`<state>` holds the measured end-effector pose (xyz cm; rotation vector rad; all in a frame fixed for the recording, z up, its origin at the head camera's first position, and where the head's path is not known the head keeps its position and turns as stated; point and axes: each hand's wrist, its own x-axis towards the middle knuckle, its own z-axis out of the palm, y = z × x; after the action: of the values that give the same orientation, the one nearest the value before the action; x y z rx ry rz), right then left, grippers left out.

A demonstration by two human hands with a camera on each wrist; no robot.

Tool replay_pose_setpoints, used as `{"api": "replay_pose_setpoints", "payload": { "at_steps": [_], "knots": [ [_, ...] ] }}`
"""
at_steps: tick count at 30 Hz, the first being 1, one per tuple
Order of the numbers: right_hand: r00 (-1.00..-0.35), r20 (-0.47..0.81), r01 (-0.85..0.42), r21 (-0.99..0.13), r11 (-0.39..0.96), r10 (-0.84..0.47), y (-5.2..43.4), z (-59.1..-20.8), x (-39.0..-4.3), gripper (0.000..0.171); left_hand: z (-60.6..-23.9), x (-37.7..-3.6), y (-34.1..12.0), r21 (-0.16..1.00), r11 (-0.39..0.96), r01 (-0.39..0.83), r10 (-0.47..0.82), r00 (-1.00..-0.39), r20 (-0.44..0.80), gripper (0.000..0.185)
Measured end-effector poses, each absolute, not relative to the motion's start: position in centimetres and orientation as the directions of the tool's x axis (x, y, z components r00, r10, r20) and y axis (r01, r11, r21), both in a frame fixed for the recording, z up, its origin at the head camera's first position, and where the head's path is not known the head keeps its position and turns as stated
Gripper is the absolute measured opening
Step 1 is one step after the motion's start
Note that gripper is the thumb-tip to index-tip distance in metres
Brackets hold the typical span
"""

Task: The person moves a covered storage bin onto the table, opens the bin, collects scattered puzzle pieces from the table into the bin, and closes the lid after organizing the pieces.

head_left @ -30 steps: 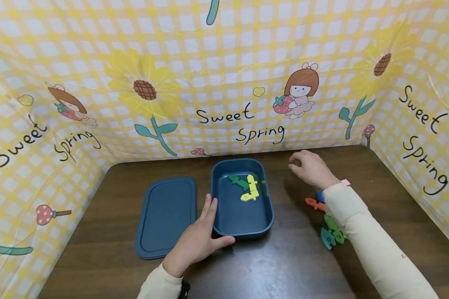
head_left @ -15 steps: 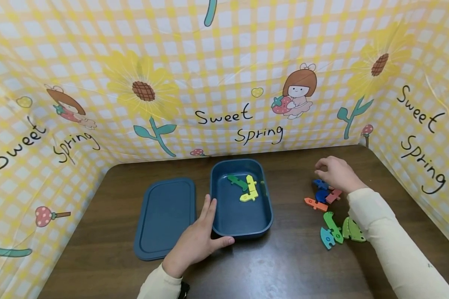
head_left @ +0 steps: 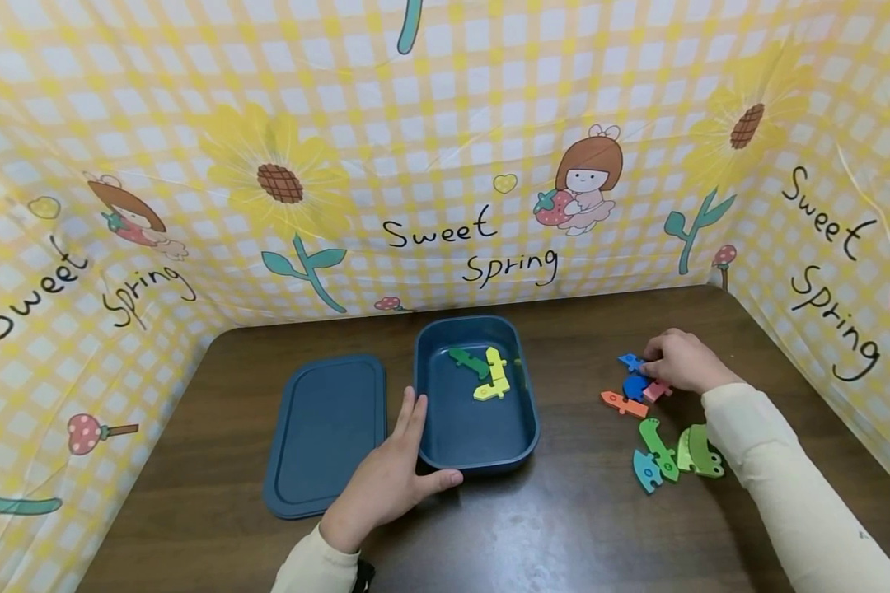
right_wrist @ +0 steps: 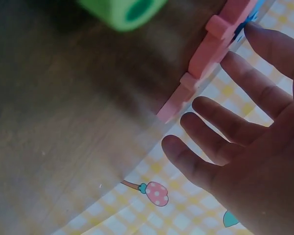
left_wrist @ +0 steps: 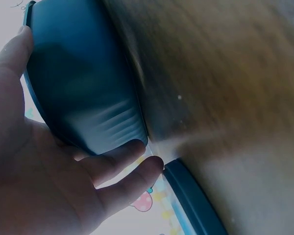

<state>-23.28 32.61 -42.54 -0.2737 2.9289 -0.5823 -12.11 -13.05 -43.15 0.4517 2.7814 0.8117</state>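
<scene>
My left hand (head_left: pixel 380 487) lies against the near left corner of a dark blue plastic box (head_left: pixel 445 449). Its fingers run straight along the side wall, and the thumb is at the near side. Inside the box are a dark green puzzle piece (head_left: pixel 469 362) and yellow pieces (head_left: pixel 494 379). My right hand (head_left: pixel 684 361) is low over a small cluster at the right, fingers extended and apart in the right wrist view. By its fingertips are blue pieces (head_left: pixel 629 362) and a pink piece (right_wrist: pixel 206 56). The pink piece is partly covered by the hand in the head view.
The blue lid (head_left: pixel 330 436) lies flat left of the box. An orange piece (head_left: pixel 623 403), a light green piece (head_left: pixel 658 449), a teal piece (head_left: pixel 647 471) and a green piece with an eye (head_left: pixel 700 453) lie on the brown table (head_left: pixel 564 527). A checked cloth (head_left: pixel 445 148) walls the back and sides.
My right hand has moved right from beside the box, then down to the blue and pink pieces, uncovering the green piece with the eye. The left hand stays against the box.
</scene>
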Motion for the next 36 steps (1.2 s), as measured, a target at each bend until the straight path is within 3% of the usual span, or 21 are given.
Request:
{"api": "replay_pose_setpoints", "payload": {
  "at_steps": [8,18,26,36],
  "knots": [
    [-0.964,-0.143,-0.146,-0.412,0.9,-0.222,32.5,-42.0,-23.0,0.019,-43.0,-12.1,-12.9,0.548,0.803,0.234,0.347,-0.931,-0.11,0.112],
    [-0.972,-0.049,-0.209,-0.27,0.94,-0.23,31.3,-43.0,-22.9,0.027,-42.9,-11.9,-13.0,0.547,0.802,0.238,0.347,-0.932,-0.103,0.113],
    [-0.97,-0.041,-0.217,-0.293,0.931,-0.239,31.3,-42.6,-22.9,0.024,-42.9,-11.9,-13.0,0.551,0.799,0.241,0.349,-0.932,-0.098,0.112],
    [-0.98,0.007,-0.196,-0.231,0.953,-0.2,31.3,-42.7,-23.4,0.022,-42.8,-12.0,-12.9,0.543,0.805,0.238,0.347,-0.932,-0.106,0.113]
  ]
}}
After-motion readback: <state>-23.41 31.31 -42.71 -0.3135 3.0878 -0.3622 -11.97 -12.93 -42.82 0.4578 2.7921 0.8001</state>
